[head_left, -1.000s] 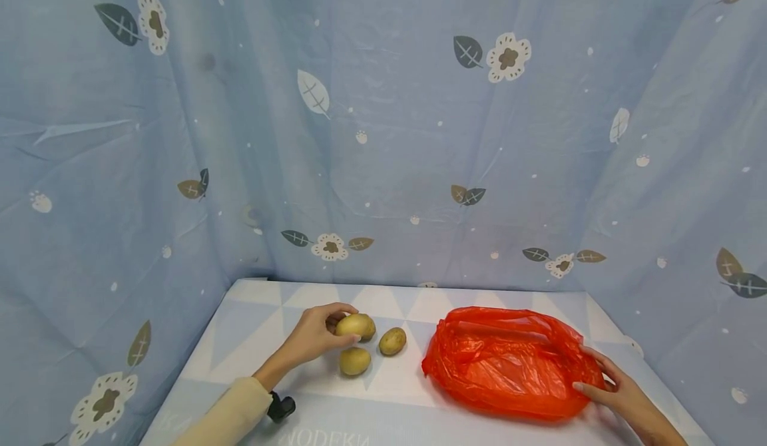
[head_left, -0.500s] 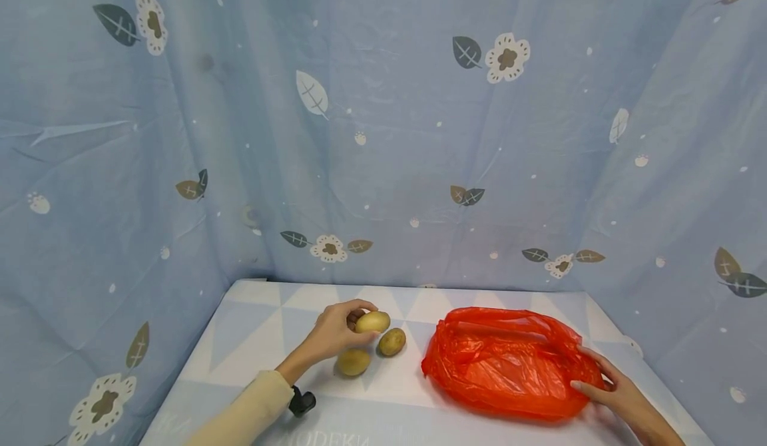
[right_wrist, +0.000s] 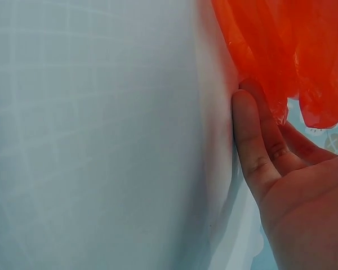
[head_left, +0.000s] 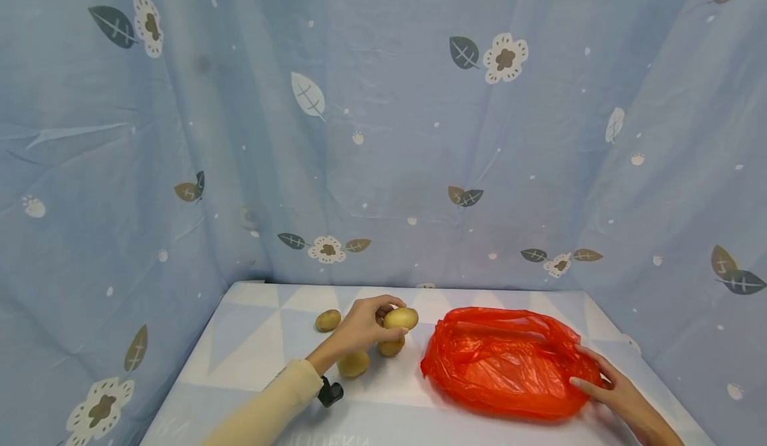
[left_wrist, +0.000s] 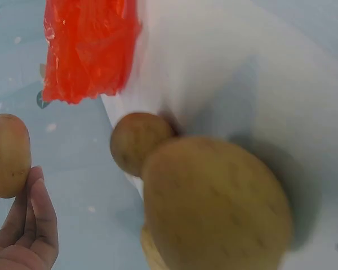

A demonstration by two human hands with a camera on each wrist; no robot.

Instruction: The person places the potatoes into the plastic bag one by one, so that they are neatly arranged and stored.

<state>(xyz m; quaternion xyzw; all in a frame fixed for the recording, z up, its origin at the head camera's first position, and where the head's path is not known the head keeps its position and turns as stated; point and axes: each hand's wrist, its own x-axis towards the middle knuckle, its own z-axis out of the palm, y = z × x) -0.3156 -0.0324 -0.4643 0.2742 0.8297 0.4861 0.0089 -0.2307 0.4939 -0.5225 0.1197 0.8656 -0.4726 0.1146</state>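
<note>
My left hand (head_left: 365, 323) pinches a yellow-brown potato (head_left: 401, 318) between thumb and fingertips, above the table left of the bag. In the left wrist view, this potato (left_wrist: 8, 154) shows at the left edge, held by the fingertips. Three more potatoes lie on the table: one (head_left: 327, 320) behind the left forearm, one (head_left: 353, 364) in front of the wrist, and one (head_left: 391, 348) partly hidden under the hand. An opened red plastic bag (head_left: 509, 373) spreads to the right. My right hand (head_left: 620, 393) holds the bag's right side, its thumb over the rim and fingers against the outside.
The table (head_left: 252, 339) has a cloth with pale blue and white triangles. A blue patterned curtain (head_left: 383, 133) hangs behind it and on both sides. A black strap device (head_left: 330, 391) sits on the left wrist.
My left hand has lifted the potato and carried it right, toward the bag, uncovering another potato behind it. The right hand and bag have stayed in place.
</note>
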